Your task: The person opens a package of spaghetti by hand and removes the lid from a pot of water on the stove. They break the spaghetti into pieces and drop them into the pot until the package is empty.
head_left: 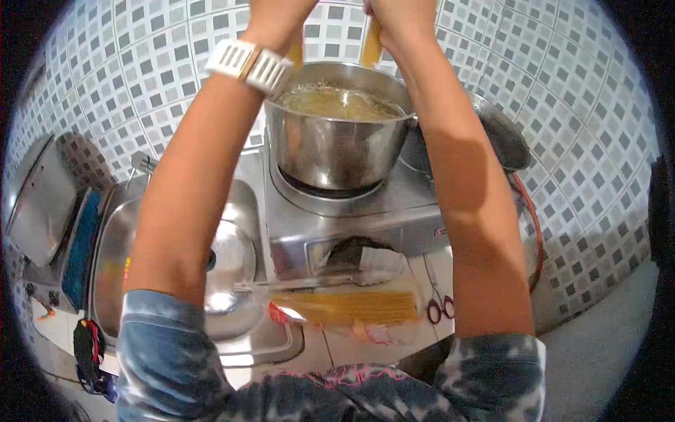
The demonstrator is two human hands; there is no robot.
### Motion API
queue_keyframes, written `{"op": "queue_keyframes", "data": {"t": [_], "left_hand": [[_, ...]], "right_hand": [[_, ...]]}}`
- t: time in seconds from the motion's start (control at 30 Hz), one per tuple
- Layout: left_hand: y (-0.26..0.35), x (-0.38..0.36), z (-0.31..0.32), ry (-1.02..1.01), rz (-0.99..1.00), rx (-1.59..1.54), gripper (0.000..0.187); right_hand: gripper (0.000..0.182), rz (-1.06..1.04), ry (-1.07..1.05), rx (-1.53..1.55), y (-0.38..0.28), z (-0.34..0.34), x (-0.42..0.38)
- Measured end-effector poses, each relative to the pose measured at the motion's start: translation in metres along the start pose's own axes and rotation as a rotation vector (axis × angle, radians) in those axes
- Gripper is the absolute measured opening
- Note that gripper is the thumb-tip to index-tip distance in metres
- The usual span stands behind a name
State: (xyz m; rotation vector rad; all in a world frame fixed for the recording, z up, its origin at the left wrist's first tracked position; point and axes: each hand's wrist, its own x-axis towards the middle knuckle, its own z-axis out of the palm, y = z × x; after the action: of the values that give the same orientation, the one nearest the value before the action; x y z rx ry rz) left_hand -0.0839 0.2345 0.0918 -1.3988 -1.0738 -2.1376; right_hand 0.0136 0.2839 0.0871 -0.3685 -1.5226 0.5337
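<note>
We see tiled counter (436,281) | stove (380,211) | spaghetti packet (344,306) | scissors (439,308) | sink (232,253) set in

The person wears a tie-dye top (302,394) in mottled blue, grey and white, with thin pink streaks across the chest. Its short sleeves (158,337) end just above the elbows, their hems pale and blotchy. On the left wrist sits a white slotted band (249,65) with a gold-coloured middle piece. Both forearms are bare below the sleeves.
</note>
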Motion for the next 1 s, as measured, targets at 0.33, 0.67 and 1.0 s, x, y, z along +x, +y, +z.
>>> {"op": "queue_keyframes", "data": {"t": [0.33, 0.67, 1.0], "left_hand": [[-0.119, 0.009, 0.067, -0.483, -0.634, -0.313, 0.057], [-0.055, -0.004, 0.004, -0.85, -0.957, -0.324, 0.079], [0.053, -0.144, -0.167, -1.205, -0.482, -0.019, 0.021]], "right_hand": [[0.068, 0.376, -0.319, -0.295, 0.097, 0.017, 0.05], [0.095, 0.495, -0.736, -0.159, 0.02, -0.049, 0.009], [0.017, 0.003, -1.349, -0.308, -0.005, -0.119, -0.184]]}}
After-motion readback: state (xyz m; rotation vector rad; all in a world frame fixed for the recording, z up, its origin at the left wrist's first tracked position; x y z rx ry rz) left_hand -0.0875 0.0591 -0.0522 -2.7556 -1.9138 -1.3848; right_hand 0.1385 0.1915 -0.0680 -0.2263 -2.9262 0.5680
